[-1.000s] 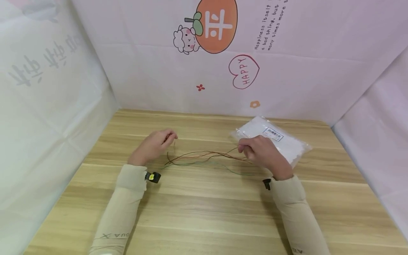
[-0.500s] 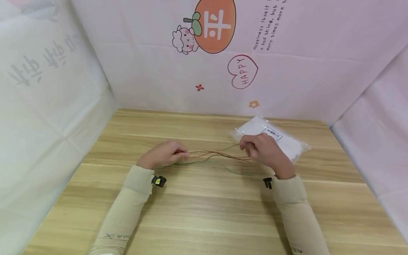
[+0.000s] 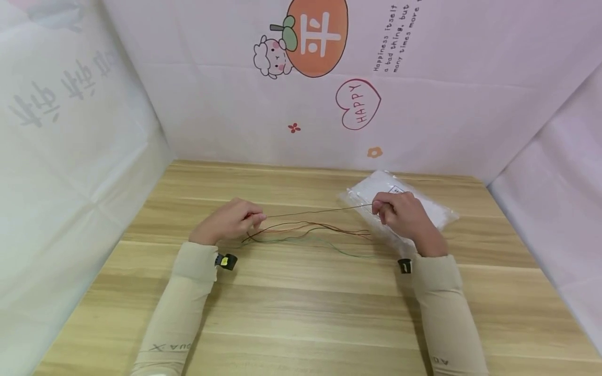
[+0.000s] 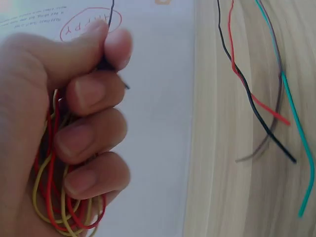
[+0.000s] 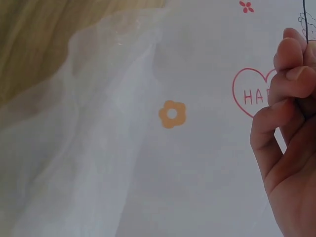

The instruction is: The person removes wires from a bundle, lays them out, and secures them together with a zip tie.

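Note:
A thin dark wire [image 3: 314,212] stretches above the table between the two hands. My left hand [image 3: 228,222] pinches one end between thumb and forefinger; a short tip sticks out below in the left wrist view. Its other fingers curl round a looped bundle of red and yellow wires [image 4: 51,187]. At the other end, my right hand [image 3: 404,218] pinches the wire with its fingertips, over the plastic bag. Below the taut wire, loose wires lie on the table: a black wire [image 4: 253,103], a red wire [image 4: 232,44], a green wire [image 4: 296,118] and a purplish one [image 4: 277,103].
A clear plastic bag with white contents [image 3: 432,211] and a label lies at the back right, partly behind the right hand. Printed white cloth [image 3: 211,115] hangs behind the wood-grain table [image 3: 301,303] and at both sides.
My left hand dipped right to the wires, then drew back left and now pinches the dark wire's end. The right hand moved right and slightly up; the wire is now lifted and nearly straight.

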Demonstrator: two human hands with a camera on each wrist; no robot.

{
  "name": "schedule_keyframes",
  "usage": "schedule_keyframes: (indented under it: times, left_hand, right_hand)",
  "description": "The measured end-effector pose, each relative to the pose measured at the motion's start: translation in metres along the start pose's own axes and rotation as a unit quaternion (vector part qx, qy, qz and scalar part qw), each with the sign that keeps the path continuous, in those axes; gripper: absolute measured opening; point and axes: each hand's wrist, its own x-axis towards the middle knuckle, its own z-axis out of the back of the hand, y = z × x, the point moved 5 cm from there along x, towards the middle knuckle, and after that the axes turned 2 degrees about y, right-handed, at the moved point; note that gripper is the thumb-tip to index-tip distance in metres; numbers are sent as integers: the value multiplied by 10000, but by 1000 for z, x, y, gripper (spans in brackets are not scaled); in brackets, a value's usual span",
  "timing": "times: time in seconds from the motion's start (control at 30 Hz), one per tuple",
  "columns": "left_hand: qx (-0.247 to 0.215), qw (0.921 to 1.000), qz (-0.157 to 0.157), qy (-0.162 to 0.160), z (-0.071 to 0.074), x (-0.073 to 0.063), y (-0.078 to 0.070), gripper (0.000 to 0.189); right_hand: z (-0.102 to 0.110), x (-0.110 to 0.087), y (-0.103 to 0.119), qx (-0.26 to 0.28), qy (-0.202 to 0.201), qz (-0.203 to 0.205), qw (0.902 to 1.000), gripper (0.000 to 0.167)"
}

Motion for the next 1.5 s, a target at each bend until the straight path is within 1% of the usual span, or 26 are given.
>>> schedule_keyframes:
  times: [0.07,0.13,0.2,0.3,0.47,0.57,0.63,0.83,0.93,1.07,1.2,1.3,1.4,1.5]
  left_hand:
    - [286,9995,-4,-132,2,-1,2,37]
    - [686,9973,1,-279,4,-2,4,41]
    - [1051,9936,32,-411,7,-4,5,43]
    - [1529,9862,240,-592,10,-7,9,49]
    - [1875,9779,554,-735,14,-11,15,57]
    - [1863,9780,621,-701,13,-13,19,59]
    - [1724,9806,680,-636,12,-14,21,57]
    - [1336,9852,1054,-225,6,-18,28,58]
    - [1169,9860,1180,-114,5,-18,30,59]
    - [870,9879,1283,-51,6,-19,35,59]
    - [585,9891,1345,-78,8,-23,38,59]
    - [565,9887,1386,-65,8,-23,38,59]
    - [580,9901,1277,-17,7,-20,35,57]
    - [530,9924,1107,45,4,-15,29,54]
  right_hand:
    - [-3,1,0,-94,58,-30,9999,38]
    - [-7,2,1,-215,129,-18,9997,38]
    - [-10,3,3,-344,177,49,9992,38]
    - [-15,4,7,-530,275,107,9982,36]
    - [-23,5,9,-781,673,-153,9946,36]
    - [-28,5,9,-856,921,-291,9916,36]
    - [-30,5,9,-828,1041,-337,9905,36]
    - [-39,4,13,-667,1434,-414,9865,32]
    - [-42,4,13,-611,1605,-440,9842,30]
    - [-46,4,12,-505,1757,-477,9820,28]
    - [-48,3,11,-375,1829,-415,9815,29]
    - [-49,2,12,-166,1847,-296,9822,30]
    - [-49,2,11,73,1889,-275,9816,25]
    - [-47,0,9,194,1914,-321,9808,18]
